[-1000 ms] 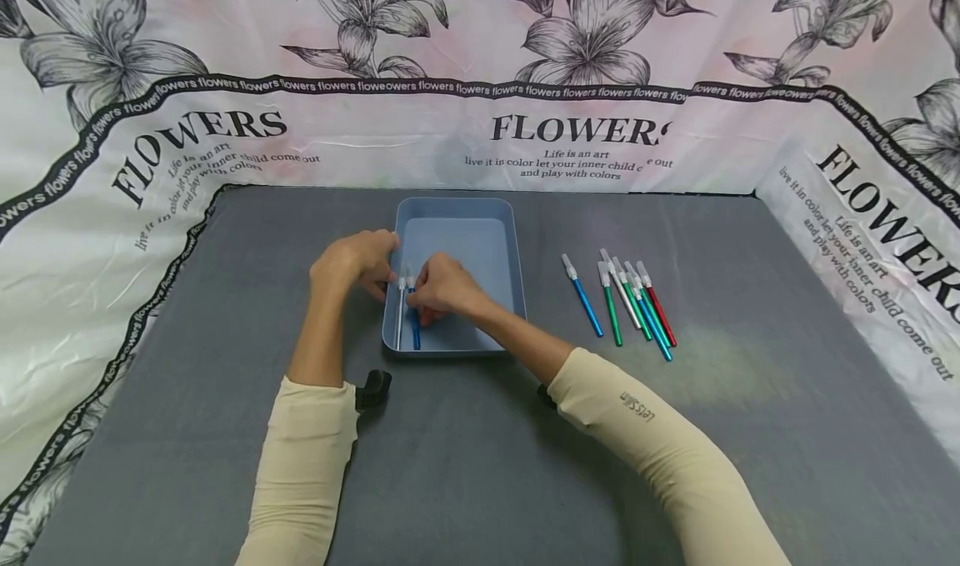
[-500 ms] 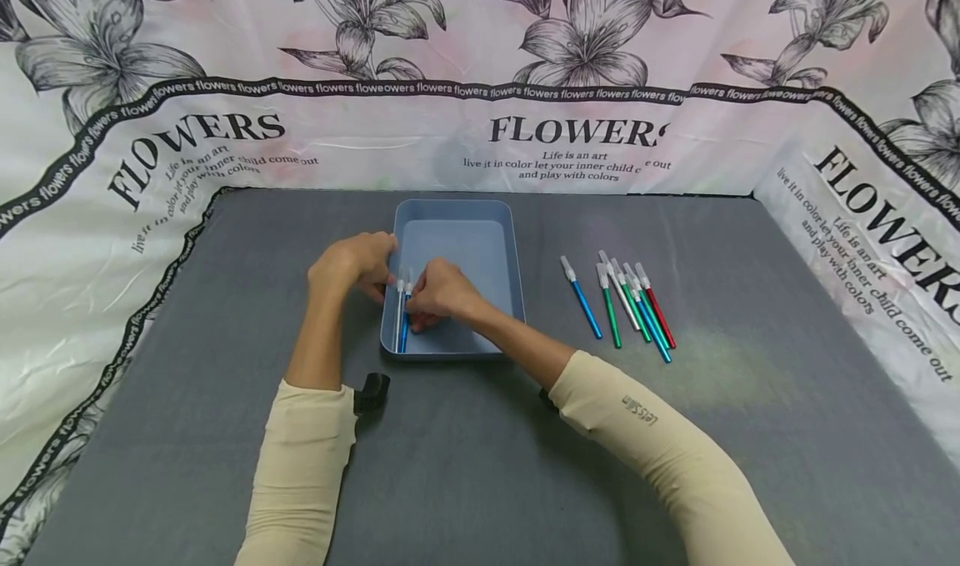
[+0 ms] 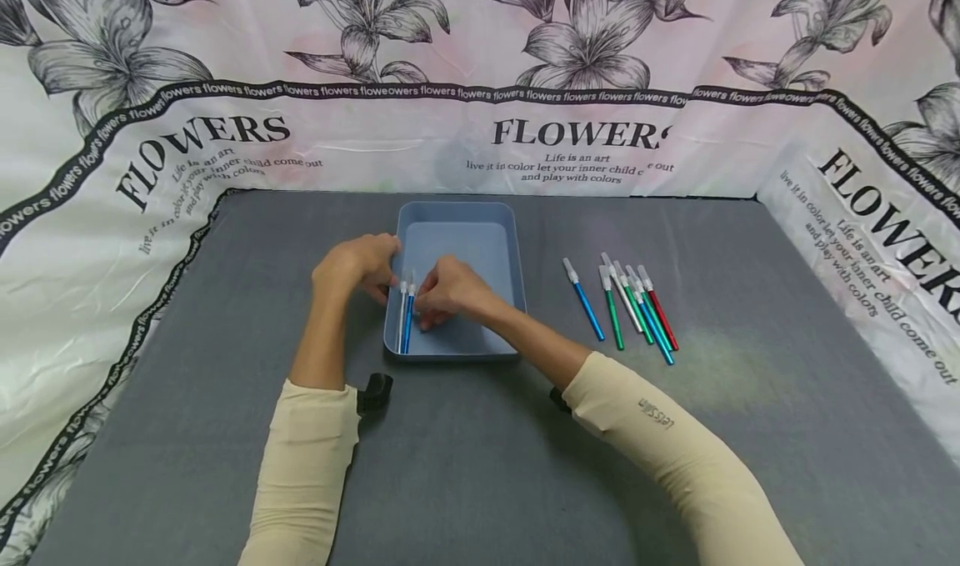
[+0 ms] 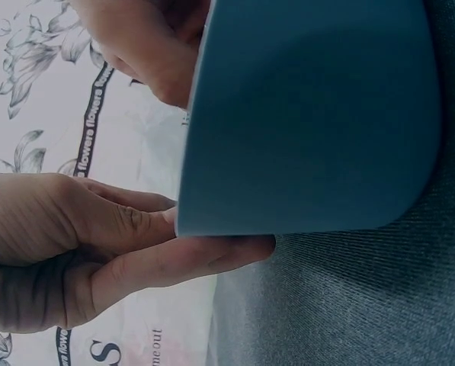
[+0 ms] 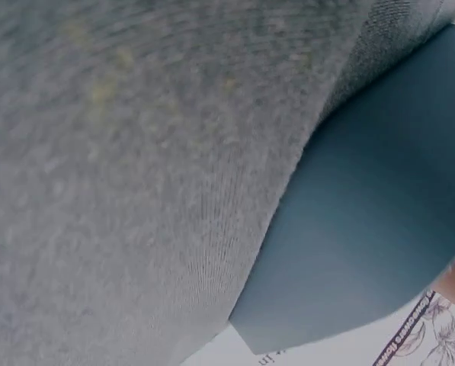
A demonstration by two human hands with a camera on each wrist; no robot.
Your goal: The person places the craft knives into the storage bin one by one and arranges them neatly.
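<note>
A blue-grey tray [image 3: 472, 253] lies on the grey cloth. In the left wrist view my left hand [image 4: 120, 252] pinches the rim of its left wall, thumb on top and a finger along the outside. Inside, against that left side, two felt-tip pens lie side by side: a white one [image 3: 401, 320] and a blue one [image 3: 408, 324], whitish caps pointing away from me. My right hand [image 3: 453, 289] hovers low over the tray floor just right of the blue pen, its fingers loosely bent with no pen showing between them. The right wrist view shows mostly the tray's outer wall [image 5: 357, 213].
Right of the tray several capped felt-tip pens lie on the cloth: a blue pen [image 3: 583, 299] by itself, then a loose group with a green pen [image 3: 612, 312] and a red pen [image 3: 660, 312]. Behind the table hangs a flower-printed sheet [image 3: 420, 145].
The blue pen has slid left against the white pen under my right hand's fingers. The right hand has then let go and shifted slightly right. My left hand stays on the tray rim.
</note>
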